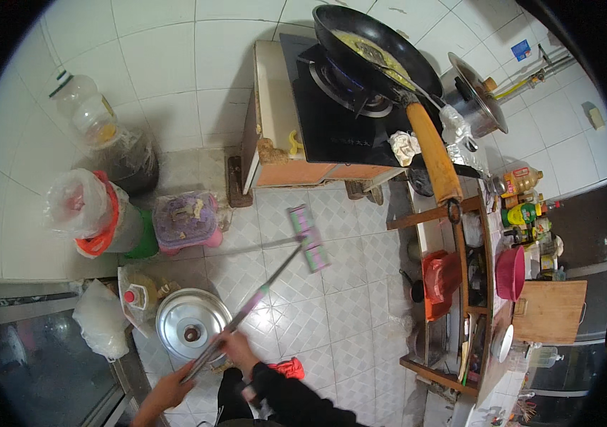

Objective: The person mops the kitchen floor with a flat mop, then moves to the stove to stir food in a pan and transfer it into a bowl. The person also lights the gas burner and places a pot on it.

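Observation:
A flat mop head (314,253) in pink and green rests on the tiled floor (295,331), a little in front of the stove cabinet. Its long pole (253,302) runs back towards me at a slant. My left hand (171,388) grips the pole near its end. Farther up, my right hand (239,349) is closed around the same pole, below a black sleeve. A steel pot with a shiny lid (191,307) stands on the floor just left of the pole. Part of the pole is hidden behind my fingers.
A wok (421,64) with yellowish food sits over a blue flame, its wooden handle (434,152) jutting past the stove edge. Along the left stand a bagged bin (127,229), a pink stool (186,219) and an oil jug (138,293). Wooden shelves (437,379) line the right.

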`<state>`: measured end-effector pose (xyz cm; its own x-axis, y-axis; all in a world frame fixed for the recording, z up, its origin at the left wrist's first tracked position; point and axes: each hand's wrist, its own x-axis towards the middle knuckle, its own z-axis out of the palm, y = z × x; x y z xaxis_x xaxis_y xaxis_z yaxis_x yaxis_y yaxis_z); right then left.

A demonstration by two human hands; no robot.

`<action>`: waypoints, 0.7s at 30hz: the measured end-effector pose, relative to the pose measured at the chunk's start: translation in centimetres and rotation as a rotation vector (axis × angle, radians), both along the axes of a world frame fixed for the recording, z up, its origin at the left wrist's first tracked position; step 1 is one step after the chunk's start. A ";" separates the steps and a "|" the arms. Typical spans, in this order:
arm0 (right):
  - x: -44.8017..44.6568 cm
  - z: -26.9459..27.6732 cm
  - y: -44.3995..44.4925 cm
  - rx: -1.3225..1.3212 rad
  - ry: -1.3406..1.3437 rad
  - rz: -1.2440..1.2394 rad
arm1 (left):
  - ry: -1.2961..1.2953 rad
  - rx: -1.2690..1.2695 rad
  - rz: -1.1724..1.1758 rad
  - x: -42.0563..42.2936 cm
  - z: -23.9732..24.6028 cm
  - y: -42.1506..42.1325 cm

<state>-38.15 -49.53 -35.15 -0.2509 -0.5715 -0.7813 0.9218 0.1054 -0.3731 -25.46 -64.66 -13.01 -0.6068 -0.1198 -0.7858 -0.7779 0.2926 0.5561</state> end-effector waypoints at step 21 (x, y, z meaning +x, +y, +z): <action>-7.9 1.7 7.5 -0.051 0.102 -0.016 | -0.248 0.932 0.739 -5.1 -2.3 5.6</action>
